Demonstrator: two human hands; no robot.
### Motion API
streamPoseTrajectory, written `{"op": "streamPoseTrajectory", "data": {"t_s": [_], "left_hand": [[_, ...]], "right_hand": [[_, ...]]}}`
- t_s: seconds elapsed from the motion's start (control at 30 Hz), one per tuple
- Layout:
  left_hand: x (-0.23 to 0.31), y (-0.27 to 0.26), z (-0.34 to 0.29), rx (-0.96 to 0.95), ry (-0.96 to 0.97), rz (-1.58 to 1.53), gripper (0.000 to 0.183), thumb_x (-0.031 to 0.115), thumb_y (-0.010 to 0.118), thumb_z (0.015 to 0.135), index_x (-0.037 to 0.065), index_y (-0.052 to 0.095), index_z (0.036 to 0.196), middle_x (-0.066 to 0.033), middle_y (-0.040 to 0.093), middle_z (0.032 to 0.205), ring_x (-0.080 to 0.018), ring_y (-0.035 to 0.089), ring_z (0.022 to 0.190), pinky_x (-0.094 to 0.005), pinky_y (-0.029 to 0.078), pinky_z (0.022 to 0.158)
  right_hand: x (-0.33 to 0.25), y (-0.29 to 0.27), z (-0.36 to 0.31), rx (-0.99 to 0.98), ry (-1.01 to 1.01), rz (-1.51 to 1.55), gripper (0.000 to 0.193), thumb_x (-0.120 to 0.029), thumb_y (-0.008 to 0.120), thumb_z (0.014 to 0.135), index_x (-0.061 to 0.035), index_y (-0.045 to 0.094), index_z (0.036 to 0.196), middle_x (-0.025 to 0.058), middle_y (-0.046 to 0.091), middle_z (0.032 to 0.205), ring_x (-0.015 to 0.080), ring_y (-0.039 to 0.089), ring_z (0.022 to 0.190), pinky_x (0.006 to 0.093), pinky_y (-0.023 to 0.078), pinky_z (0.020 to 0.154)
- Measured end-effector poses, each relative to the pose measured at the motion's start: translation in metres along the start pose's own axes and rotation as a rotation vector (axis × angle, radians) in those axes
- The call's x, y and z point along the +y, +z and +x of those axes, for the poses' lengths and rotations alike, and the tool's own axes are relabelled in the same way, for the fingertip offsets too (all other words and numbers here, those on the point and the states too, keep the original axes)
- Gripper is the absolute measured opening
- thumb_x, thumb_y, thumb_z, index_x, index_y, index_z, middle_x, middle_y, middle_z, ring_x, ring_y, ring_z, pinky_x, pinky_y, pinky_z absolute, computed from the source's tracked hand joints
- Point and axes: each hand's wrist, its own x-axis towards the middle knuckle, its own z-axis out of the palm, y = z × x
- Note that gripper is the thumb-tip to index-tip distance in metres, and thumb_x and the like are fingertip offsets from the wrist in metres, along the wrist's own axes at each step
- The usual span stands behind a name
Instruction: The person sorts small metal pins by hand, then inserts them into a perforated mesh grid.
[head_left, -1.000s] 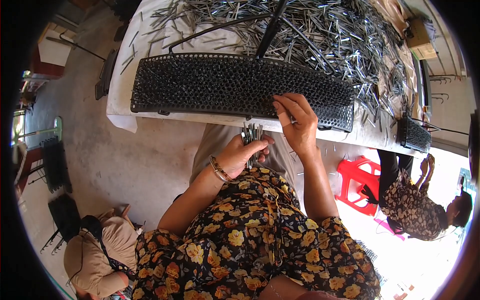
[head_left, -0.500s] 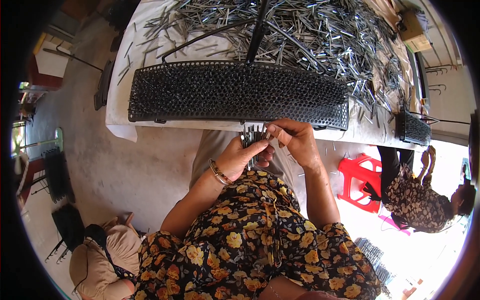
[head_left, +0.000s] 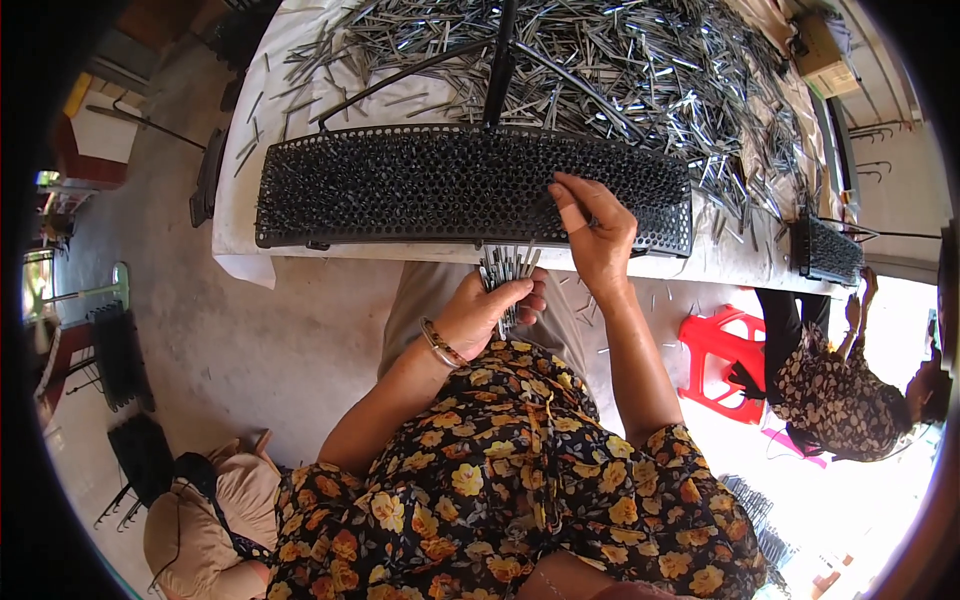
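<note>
As the left hand [head_left: 485,310] closes around a bundle of thin metal strips [head_left: 508,266] at the center of the frame, the right hand [head_left: 604,235] reaches over the right half of a black perforated panel [head_left: 400,190], its thumb and forefinger drawn close together; whether a strip sits between them cannot be told. The bundled strips stand with their long axis nearly upright in the frame, tips fanned slightly toward the panel's lower edge. The panel lies lengthwise from left to right across the upper center, bowed a little, with a black rod [head_left: 500,85] running from its far edge to the top of the frame. Loose strips [head_left: 600,60] pile in every direction on the white-covered table [head_left: 243,228] beyond. Any print on the cardboard box [head_left: 828,72] at upper right is too small to read.
</note>
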Motion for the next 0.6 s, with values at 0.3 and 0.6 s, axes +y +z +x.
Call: {"op": "streamPoseTrajectory", "data": {"t_s": [0.3, 0.6], "left_hand": [[0.001, -0.004, 0.001, -0.026, -0.069, -0.129, 0.023, 0.017, 0.051, 0.093, 0.0, 0.058, 0.108, -0.0103, 0.064, 0.095, -0.0201, 0.064, 0.086, -0.0324, 0.054, 0.07], [0.004, -0.004, 0.0, -0.035, -0.039, -0.116, 0.026, 0.02, 0.05, 0.094, 0.002, 0.056, 0.111, -0.0105, 0.065, 0.096, -0.019, 0.064, 0.085, -0.0301, 0.054, 0.068]], "right_hand": [[0.007, 0.008, -0.005, -0.132, -0.291, -0.319, 0.018, -0.008, 0.07, 0.076, -0.0034, 0.068, 0.093, 0.0086, 0.06, 0.087, 0.0242, 0.06, 0.071, 0.0316, 0.049, 0.061], [-0.025, -0.012, -0.018, -0.425, 0.211, 0.082, 0.021, -0.015, 0.066, 0.084, 0.001, 0.067, 0.098, 0.008, 0.061, 0.085, 0.0135, 0.058, 0.072, 0.0261, 0.046, 0.06]]}}
